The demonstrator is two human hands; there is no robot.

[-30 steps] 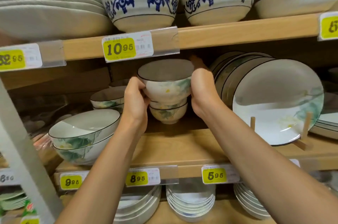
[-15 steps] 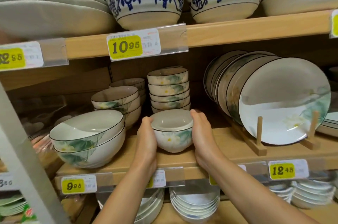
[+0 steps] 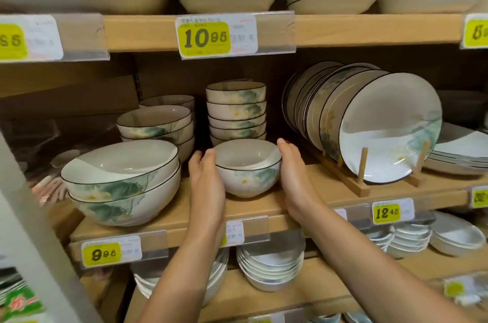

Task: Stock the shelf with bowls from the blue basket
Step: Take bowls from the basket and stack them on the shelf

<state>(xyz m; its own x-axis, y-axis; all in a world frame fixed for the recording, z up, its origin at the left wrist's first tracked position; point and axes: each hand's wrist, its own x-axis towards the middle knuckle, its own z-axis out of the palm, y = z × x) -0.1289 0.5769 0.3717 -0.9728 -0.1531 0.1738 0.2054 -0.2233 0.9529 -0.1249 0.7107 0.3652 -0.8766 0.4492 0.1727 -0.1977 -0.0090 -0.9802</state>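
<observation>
The wooden shelf point(image 3: 163, 222) carries leaf-painted crockery all along it. At the left front sit two large bowls point(image 3: 121, 180), one nested in the other, with a stack of medium bowls point(image 3: 158, 124) behind them. A taller stack of small bowls point(image 3: 236, 111) stands mid-back, and a single small bowl point(image 3: 247, 167) rests just in front of it. To the right, plates point(image 3: 383, 127) lean on edge in a wooden rack point(image 3: 361, 164). Beyond that lies a flat pile of plates point(image 3: 459, 153).

Bowl point(image 3: 247, 177) on shelf point(image 3: 264, 208), before the bowl stack point(image 3: 235, 111), left of plates point(image 3: 383, 132).
</observation>
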